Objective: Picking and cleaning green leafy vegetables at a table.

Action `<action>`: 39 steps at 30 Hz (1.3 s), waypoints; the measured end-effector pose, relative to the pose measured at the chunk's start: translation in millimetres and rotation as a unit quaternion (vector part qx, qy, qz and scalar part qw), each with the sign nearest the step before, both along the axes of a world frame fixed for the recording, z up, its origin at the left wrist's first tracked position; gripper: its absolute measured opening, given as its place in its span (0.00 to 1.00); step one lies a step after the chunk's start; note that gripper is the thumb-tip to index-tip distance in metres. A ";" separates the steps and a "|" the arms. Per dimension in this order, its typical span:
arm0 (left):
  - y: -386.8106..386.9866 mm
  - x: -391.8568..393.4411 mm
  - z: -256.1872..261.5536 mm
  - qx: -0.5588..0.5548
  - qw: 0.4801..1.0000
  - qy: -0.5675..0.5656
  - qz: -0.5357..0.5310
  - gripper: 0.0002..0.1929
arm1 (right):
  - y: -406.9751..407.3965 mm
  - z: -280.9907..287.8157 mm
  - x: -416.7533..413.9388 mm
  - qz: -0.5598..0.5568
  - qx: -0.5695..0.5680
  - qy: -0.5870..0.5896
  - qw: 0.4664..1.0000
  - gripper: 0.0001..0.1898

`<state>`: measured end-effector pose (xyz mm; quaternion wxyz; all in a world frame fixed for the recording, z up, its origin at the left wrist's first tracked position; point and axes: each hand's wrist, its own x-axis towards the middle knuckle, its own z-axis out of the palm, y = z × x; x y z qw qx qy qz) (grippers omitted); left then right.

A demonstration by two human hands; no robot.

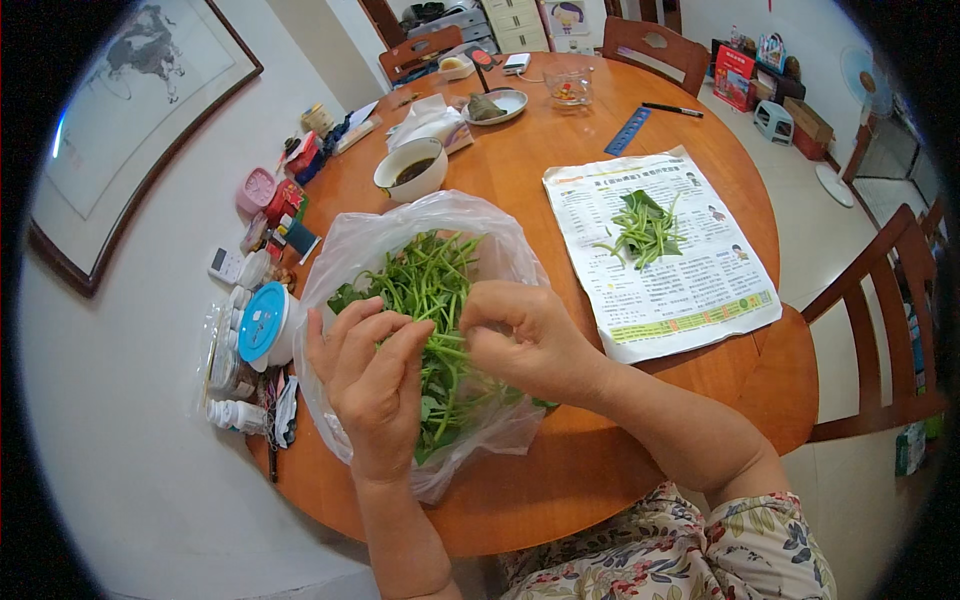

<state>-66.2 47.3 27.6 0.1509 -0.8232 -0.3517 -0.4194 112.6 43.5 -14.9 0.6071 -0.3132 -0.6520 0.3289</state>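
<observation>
A thin translucent plastic bag (495, 217) lies opened wide on the round wooden table (525, 487). Leafy green vegetable stems (420, 277) fill it in a loose heap. Over the heap, my left hand (375, 375) has its fingers bent and its fingertips close together. Facing it at the same height is my right hand (532, 337), its fingers curled towards the thumb. Green stems show in the narrow gap between both hands; whether either hand pinches one is unclear. Right of the bag, a small pile of picked stems and leaves (645, 229) rests on a folded newspaper (675, 315).
Beyond the bag stands a bowl of dark liquid (412, 169), near a tissue pack (439, 127) and a plate (517, 105) with a leaf-wrapped dumpling. A blue ruler (628, 131) and black pen (673, 110) lie behind the newspaper. Jars and a blue-lidded tub (262, 322) line the wall side.
</observation>
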 end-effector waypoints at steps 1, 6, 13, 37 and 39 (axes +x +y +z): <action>0.4 0.9 -0.6 -0.001 1.000 0.003 -0.003 0.09 | -0.3 0.6 0.1 0.000 0.000 0.000 1.000 0.02; 0.9 6.7 -3.5 -0.022 0.999 -0.003 -0.041 0.07 | -1.5 2.5 3.7 0.020 0.000 0.021 1.000 0.01; 0.3 12.1 -15.9 -0.108 0.977 -0.127 -0.132 0.05 | -2.0 7.8 0.4 -0.006 0.052 0.048 0.997 0.02; 20.0 -30.7 -22.2 -0.343 0.629 -0.606 -0.347 0.08 | 6.7 -6.2 -0.7 -0.002 -0.026 0.022 0.999 0.03; 20.8 -35.1 -21.2 -0.338 0.627 -0.606 -0.354 0.08 | 6.5 -4.8 -0.3 -0.012 -0.050 0.012 0.999 0.04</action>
